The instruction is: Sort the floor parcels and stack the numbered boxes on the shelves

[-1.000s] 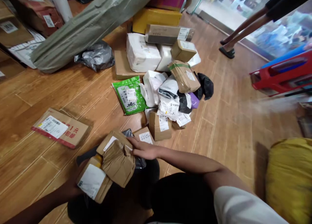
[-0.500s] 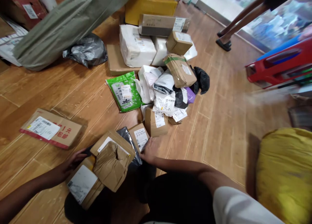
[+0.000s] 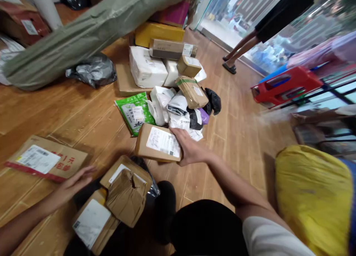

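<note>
In my right hand (image 3: 189,146) is a small cardboard box (image 3: 143,143) with a white label, gripped at its right end in front of the parcel pile. My left hand (image 3: 79,180) hangs free with fingers stretched out, above the floor between a flat cardboard parcel (image 3: 68,161) with red print and the boxes near my legs. Close to my legs sit a crumpled, torn cardboard box (image 3: 126,196) and another labelled box (image 3: 93,220), the two touching. A dark plastic parcel (image 3: 153,189) shows partly behind the torn box.
Ahead lie a green bag (image 3: 136,113), white packages (image 3: 148,68) and a taped box (image 3: 191,92). A long grey-green wrapped roll (image 3: 91,37) crosses the upper left. At right are a yellow sack (image 3: 311,196) and a red plastic stool (image 3: 287,85). A person's legs (image 3: 244,48) stand by the glass.
My right hand has lifted the small labelled box from beside the dark parcel and moved it forward. My left hand has come off the boxes by my legs and opened. The view has shifted.
</note>
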{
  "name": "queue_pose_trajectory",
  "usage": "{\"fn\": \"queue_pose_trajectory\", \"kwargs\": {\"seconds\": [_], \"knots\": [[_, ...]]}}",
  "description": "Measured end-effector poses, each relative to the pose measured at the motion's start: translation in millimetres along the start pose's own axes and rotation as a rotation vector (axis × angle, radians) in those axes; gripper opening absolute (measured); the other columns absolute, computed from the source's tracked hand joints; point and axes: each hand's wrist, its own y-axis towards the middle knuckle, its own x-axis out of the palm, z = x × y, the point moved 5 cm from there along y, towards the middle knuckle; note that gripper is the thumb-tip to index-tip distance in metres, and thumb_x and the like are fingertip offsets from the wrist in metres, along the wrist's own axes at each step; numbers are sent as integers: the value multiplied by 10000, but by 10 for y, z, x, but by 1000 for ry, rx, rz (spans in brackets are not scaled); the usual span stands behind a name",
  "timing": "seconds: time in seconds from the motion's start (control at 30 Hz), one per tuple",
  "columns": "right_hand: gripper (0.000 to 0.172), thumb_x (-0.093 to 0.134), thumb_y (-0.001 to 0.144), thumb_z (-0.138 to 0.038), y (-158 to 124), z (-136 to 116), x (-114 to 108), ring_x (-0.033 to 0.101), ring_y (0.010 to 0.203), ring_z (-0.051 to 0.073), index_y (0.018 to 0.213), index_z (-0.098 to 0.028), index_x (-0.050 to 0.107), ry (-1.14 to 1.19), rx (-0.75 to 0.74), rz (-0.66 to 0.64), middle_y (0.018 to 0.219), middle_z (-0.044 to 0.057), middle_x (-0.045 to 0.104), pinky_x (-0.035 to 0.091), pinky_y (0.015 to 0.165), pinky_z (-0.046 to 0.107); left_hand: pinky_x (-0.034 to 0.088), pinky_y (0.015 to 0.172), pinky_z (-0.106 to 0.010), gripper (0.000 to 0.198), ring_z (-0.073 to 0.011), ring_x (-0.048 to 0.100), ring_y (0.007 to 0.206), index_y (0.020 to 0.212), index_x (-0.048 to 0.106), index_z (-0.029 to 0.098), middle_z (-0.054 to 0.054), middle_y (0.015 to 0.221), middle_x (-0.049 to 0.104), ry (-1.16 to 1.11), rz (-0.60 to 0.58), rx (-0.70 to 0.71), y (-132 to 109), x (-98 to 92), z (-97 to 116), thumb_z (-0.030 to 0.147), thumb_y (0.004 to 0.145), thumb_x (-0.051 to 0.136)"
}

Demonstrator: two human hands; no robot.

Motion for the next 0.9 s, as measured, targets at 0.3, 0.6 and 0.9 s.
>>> {"fn": "queue_pose_trajectory", "kwargs": {"seconds": [0.3, 0.6, 0.9], "knots": [[1043, 734, 733, -230, 656, -1035, -444, 244, 1418, 373, 1570, -269, 114, 163, -527, 27, 1550, 124, 301, 236, 1168, 604, 387, 1129, -480, 836, -363, 406, 1385, 1411, 493, 288, -77, 1458, 521, -487, -146, 142, -455, 460, 1377, 496, 653, 778], [932, 542, 908, -581, 1163, -1135, 356, 316, 1443, 261, 1553, -332, -82, 1116, -311, 46, 1603, 96, 242, 279, 1187, 550, 294, 1183, -548, 953, -347, 490, 1317, 1457, 377, 345, -85, 1373, 592, -710, 272, 315, -579, 558, 1450, 379, 619, 830], [902, 504, 917, -616, 1093, -1240, 367, 159, 1504, 247, 1565, -260, -14, 1069, -348, 233, 1642, 92, 127, 128, 1239, 489, 210, 1210, -556, 1019, -360, 451, 1353, 1490, 324, 358, -93, 1415, 558, -702, 233, 316, -576, 601, 1259, 410, 612, 837]]}}
